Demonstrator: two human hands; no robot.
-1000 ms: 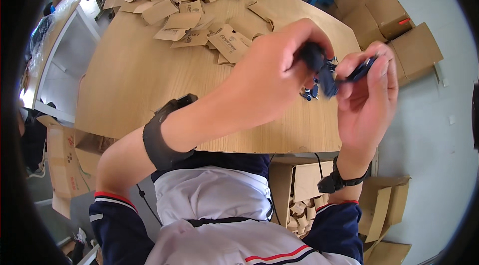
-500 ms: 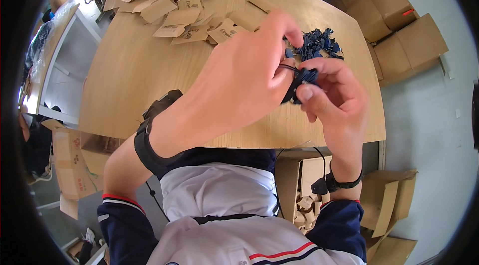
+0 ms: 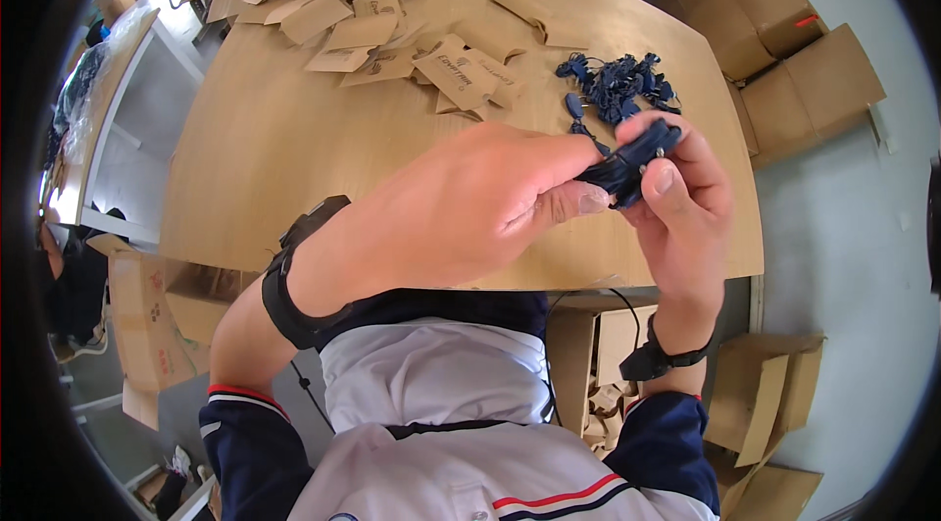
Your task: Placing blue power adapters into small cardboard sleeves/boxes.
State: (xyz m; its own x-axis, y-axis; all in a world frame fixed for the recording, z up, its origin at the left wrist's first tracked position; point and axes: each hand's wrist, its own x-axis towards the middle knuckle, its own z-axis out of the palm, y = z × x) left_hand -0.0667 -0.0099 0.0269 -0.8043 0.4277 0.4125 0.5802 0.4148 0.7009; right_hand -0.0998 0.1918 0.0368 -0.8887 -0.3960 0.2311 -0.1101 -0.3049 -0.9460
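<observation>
Above the near edge of the round wooden table, a small dark blue bundle of corded tags is pinched between both hands. The left hand closes its thumb and forefinger on the bundle's left end, the other fingers curled in; the right hand wraps its fingers around the bundle from the right, with the thumb pressed on its lower side. Each wrist wears a black band — a wide one on the left, a thin watch-like one on the right.

Just beyond the hands, a loose heap of dark blue corded pieces lies on the tabletop. Farther off, flat brown paper envelopes are scattered across the far half of the table. Brown cardboard boxes stand on the floor to the right — others sit under the table's near edge.
</observation>
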